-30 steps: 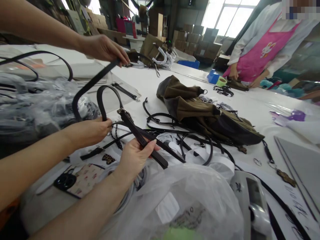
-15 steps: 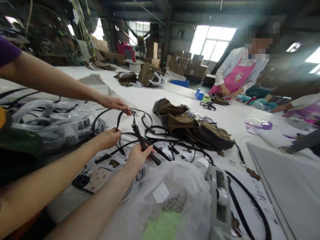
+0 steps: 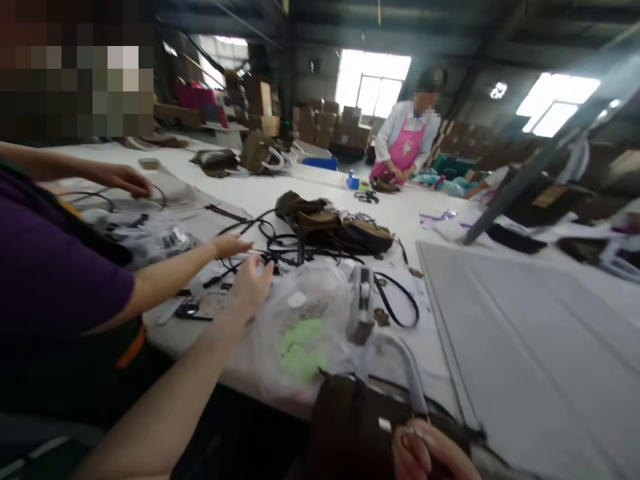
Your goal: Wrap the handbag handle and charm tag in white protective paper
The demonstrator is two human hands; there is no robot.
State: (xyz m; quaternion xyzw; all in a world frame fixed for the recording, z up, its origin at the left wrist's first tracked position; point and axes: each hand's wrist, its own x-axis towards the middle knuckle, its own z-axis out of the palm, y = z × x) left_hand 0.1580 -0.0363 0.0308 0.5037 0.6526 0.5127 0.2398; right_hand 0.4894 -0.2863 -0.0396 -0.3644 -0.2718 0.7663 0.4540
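My left hand [image 3: 250, 283] is raised over the near side of the table, its fingers apart, close to the tangled black straps [image 3: 287, 250] and the clear plastic bag [image 3: 320, 293]. At the bottom right, my right hand [image 3: 425, 448] has its fingers pressed together by the lower end of a wrapped handle [image 3: 407, 367] on a dark brown bag [image 3: 350, 413]; what they pinch is blurred. A person in a purple sleeve [image 3: 75, 287] is on the left, one hand [image 3: 233, 245] just beyond my left hand.
Brown bags [image 3: 345, 230] lie mid-table behind the straps. A grey metal device [image 3: 361, 303] stands beside the plastic bag. Grey sheets [image 3: 525, 333] cover the right side, near a slanted pole [image 3: 520, 180]. Across the table stands a person in a pink apron [image 3: 404, 148].
The view has swung right and widened. My left hand has let go of the black strap. My right hand and the dark bag have come into view. The other person's hands have drawn apart.
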